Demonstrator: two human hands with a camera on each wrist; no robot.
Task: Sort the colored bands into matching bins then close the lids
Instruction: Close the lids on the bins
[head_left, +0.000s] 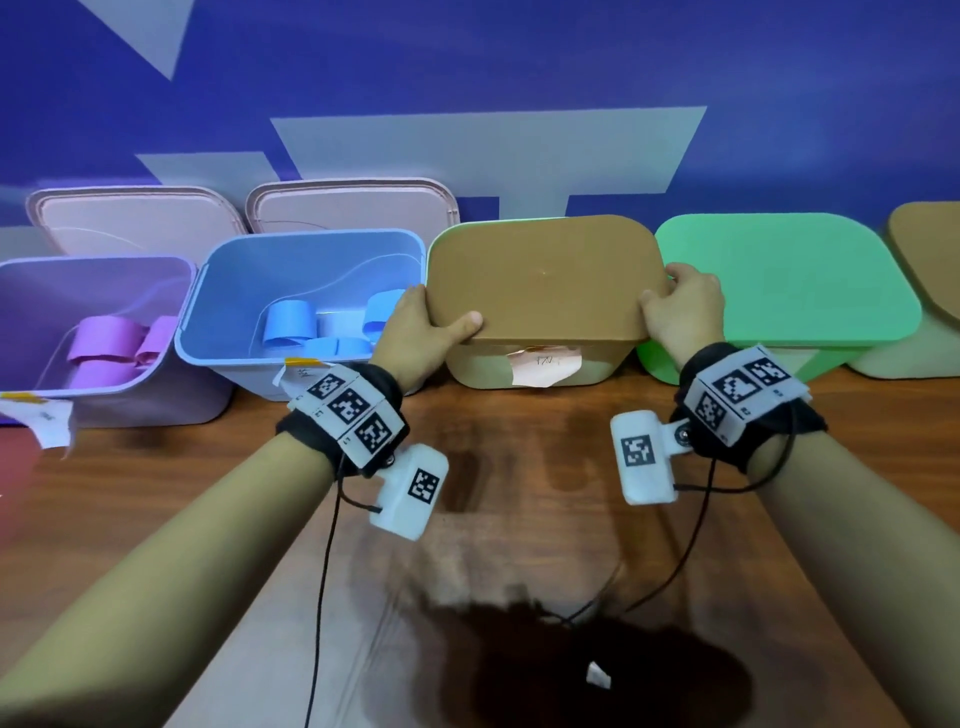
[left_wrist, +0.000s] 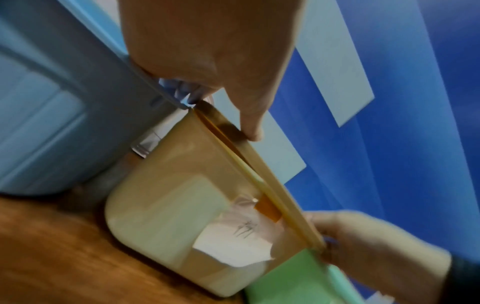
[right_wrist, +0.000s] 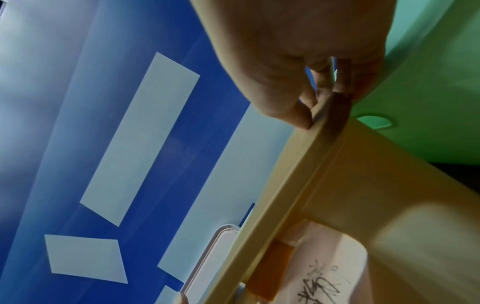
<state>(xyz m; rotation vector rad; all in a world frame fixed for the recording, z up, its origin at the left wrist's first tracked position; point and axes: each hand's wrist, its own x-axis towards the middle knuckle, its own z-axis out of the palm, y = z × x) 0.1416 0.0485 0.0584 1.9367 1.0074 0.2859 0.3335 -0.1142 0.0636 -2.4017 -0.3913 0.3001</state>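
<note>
Tan lid sits on the tan bin between blue bin and green bin; my left hand and right hand pinch its side edges, thumbs on top.

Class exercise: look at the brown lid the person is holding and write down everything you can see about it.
The brown lid is a flat, rounded rectangle that looks like matte plastic, with a small mark at its centre. It lies on top of the tan bin, between the blue bin and the green lid. The left hand grips its left edge and the right hand its right edge, thumbs on top.
</note>
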